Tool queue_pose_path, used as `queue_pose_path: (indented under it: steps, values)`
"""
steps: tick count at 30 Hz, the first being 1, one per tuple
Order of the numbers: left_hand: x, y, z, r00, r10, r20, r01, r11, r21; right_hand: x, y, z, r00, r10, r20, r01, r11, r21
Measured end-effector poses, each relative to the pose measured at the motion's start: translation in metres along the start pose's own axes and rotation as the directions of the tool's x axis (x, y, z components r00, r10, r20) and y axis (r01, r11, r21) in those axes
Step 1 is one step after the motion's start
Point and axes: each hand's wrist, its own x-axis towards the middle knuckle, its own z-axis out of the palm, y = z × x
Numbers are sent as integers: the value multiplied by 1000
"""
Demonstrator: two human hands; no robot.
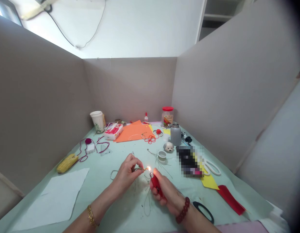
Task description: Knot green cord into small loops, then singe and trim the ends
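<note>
My right hand is closed around a red lighter, its thumb at the top. A small flame burns above the lighter's metal tip. Just left of it, my left hand pinches a thin greenish cord, whose end reaches the flame and glows orange. The rest of the cord is partly hidden by the fingers. Beneath and between the hands, loose thin cords lie on the table. A spool of pale cord stands a little beyond my right hand.
A light green cloth covers the table, with grey partitions on three sides. White paper and a yellow corn-shaped item lie left. Right are a dog-head figure, grey bottle, white-handled scissors and a black scissor handle.
</note>
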Motion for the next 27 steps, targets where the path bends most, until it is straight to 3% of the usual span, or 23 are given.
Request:
queue_pose_path:
  steps: [27]
  values:
    - [-3,5,-1,999,50,-9,-50,999,1,0,1,-1,1000,-4,-16,4,1000,-6]
